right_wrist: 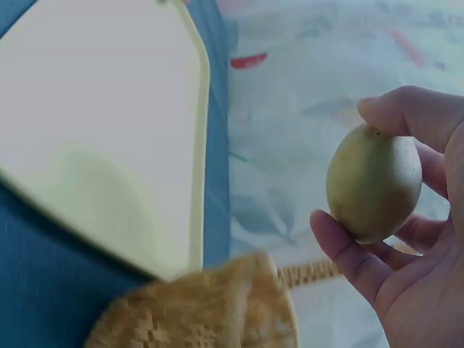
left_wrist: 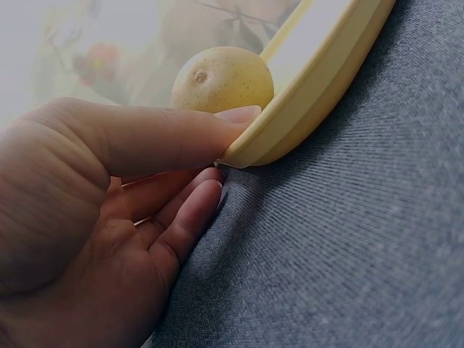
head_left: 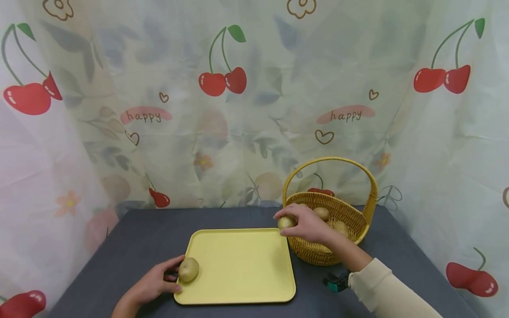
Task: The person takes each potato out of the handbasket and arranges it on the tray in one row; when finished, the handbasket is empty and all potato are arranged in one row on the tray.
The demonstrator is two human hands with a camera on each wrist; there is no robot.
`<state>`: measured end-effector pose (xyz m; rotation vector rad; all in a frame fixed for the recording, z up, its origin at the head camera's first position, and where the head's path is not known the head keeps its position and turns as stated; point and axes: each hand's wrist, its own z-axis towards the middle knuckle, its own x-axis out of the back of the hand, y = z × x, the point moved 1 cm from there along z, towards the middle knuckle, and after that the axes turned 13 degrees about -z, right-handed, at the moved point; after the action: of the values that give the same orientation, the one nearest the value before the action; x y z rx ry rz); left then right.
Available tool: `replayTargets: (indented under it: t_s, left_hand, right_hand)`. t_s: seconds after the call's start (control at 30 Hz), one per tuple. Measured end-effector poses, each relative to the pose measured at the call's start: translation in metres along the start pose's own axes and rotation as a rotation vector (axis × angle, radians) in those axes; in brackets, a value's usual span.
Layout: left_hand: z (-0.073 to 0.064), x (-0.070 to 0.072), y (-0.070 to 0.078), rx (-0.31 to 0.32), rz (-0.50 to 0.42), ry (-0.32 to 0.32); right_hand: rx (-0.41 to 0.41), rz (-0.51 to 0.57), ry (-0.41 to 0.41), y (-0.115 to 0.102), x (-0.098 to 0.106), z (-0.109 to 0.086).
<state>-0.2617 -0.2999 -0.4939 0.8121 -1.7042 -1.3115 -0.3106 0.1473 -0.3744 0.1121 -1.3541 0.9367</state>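
Observation:
A potato (right_wrist: 373,185) is pinched between the thumb and fingers of my right hand (head_left: 306,224), held up over the tray's far right corner, beside the basket's left rim. My left hand (head_left: 155,282) holds the left edge of a yellow rectangular tray (head_left: 242,267); in the left wrist view its thumb (left_wrist: 181,134) lies against the rim, with the other fingers curled lower down, partly hidden. Another potato (head_left: 188,270) rests on the tray at that edge, close to the left hand. Several potatoes (head_left: 321,213) lie inside a woven basket (head_left: 318,256), partly covered by the right hand and forearm.
The basket stands right of the tray, its tall arched handle (head_left: 330,159) rising above it. Dark grey cloth (head_left: 159,225) covers the table. A black and teal object (head_left: 336,282) shows by the right sleeve. Curtains printed with cherries (head_left: 222,84) hang behind and at both sides.

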Motion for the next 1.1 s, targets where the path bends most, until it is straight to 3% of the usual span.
replayTargets:
  t_s: [0.2,0.47,0.73,1.1]
  left_hand:
    - [0.001,0.001,-0.002,0.013,-0.003,0.001]
    - [0.002,0.002,-0.004,0.017,-0.008,0.002]
    - [0.001,0.001,-0.004,0.020,-0.005,-0.001]
    - [0.001,0.001,-0.002,-0.008,-0.011,-0.006]
  right_hand:
    - [0.050,0.008,-0.024,-0.013,-0.025,0.016]
    - [0.012,-0.023,-0.056,-0.030,-0.068,0.036]
    - [-0.045,0.012,-0.091,-0.044,-0.122,0.053]
    - [-0.026,0.044,-0.112,-0.066,-0.173,0.065]
